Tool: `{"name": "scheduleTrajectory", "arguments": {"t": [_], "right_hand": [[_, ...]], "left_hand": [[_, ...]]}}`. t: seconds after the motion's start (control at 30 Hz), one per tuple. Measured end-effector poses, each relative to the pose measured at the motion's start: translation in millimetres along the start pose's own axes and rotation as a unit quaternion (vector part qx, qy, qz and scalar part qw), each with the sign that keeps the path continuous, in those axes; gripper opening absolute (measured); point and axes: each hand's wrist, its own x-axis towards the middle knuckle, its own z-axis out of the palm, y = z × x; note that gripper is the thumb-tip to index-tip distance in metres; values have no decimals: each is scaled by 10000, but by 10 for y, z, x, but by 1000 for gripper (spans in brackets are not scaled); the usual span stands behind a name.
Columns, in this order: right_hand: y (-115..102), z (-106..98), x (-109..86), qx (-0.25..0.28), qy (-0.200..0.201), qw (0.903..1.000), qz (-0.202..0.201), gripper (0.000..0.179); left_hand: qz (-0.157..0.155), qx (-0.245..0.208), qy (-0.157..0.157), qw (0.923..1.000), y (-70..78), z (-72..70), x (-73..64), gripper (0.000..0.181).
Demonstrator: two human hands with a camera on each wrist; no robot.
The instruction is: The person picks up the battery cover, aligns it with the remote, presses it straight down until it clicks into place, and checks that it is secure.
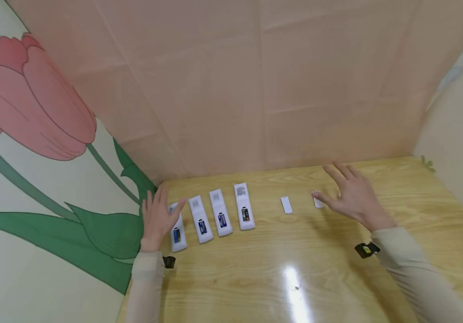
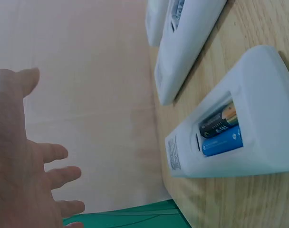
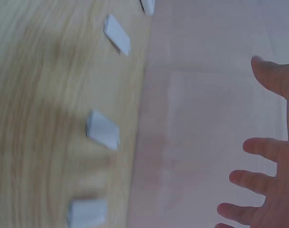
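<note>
Several white remote controls lie back-up in a row on the table, their battery compartments uncovered with batteries inside. My left hand [image 1: 157, 217], fingers spread, hovers over the leftmost remote control [image 1: 179, 244] and hides part of it. In the left wrist view, that remote control [image 2: 265, 90] shows one black-and-gold battery [image 2: 218, 122] and one blue battery [image 2: 222, 141]. On the other side, my right hand [image 1: 352, 197] is spread in the air above a white battery cover [image 1: 318, 204], holding nothing. Another battery cover [image 1: 286, 205] lies left of it; the right wrist view shows a third cover [image 3: 87, 213].
The wooden table [image 1: 231, 278] meets a pinkish cloth backdrop [image 1: 223, 89] at its rear edge. A panel with a painted tulip [image 1: 33, 98] stands at the left, and a pale flowered panel [image 1: 461, 148] borders the right side.
</note>
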Motion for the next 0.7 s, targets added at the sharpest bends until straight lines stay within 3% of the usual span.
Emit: {"name": "scheduleTrajectory", "arguments": {"t": [0.27, 0.53, 0.7], "right_hand": [[-147, 220, 98, 1270, -366, 9906, 365, 84], [-198, 455, 151, 1439, -332, 9889, 180, 75], [-230, 565, 183, 1473, -214, 9888, 78, 67]], "left_hand": [[-214, -201, -122, 9995, -83, 28, -35, 92], [-230, -200, 2, 9995, -148, 131, -93, 75], [-422, -369, -263, 9981, -179, 201, -86, 70]]}}
